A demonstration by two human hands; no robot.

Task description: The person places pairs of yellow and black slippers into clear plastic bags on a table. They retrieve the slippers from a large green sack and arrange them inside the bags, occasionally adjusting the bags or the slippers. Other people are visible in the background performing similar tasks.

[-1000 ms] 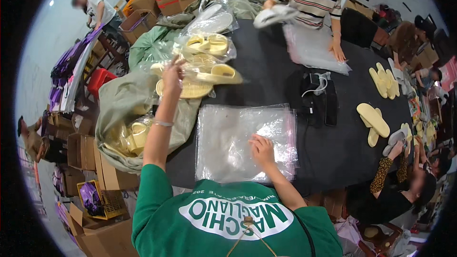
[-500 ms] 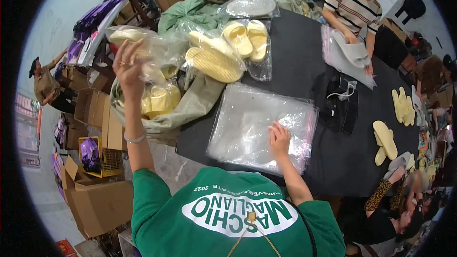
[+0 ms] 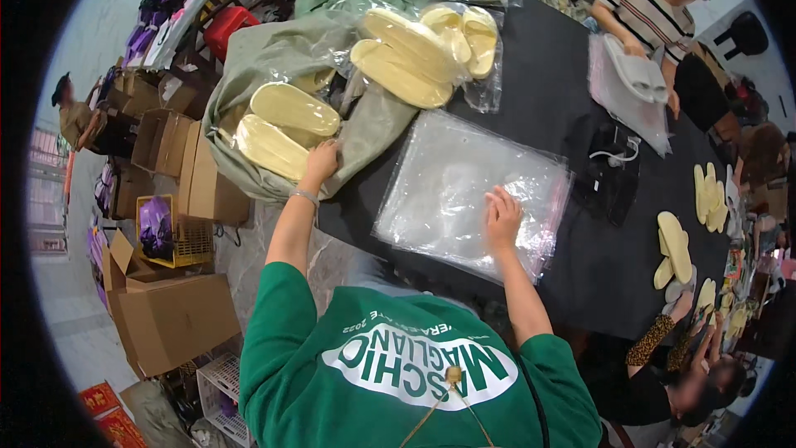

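Slippers [image 3: 295, 109] lowered onto sack [image 3: 261, 54], left of frame; set-down seemingly nearly done | left hand [image 3: 322, 160] placed beside them, grip unclear | right hand [image 3: 502, 216] laid loosely on bags [image 3: 444, 174], centre

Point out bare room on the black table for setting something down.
The black table shows bare patches between the bagged yellow slippers and the far plastic bags, and between the nearer bag stack and the loose yellow slippers. Crowded: the left end, at the green-grey sack.
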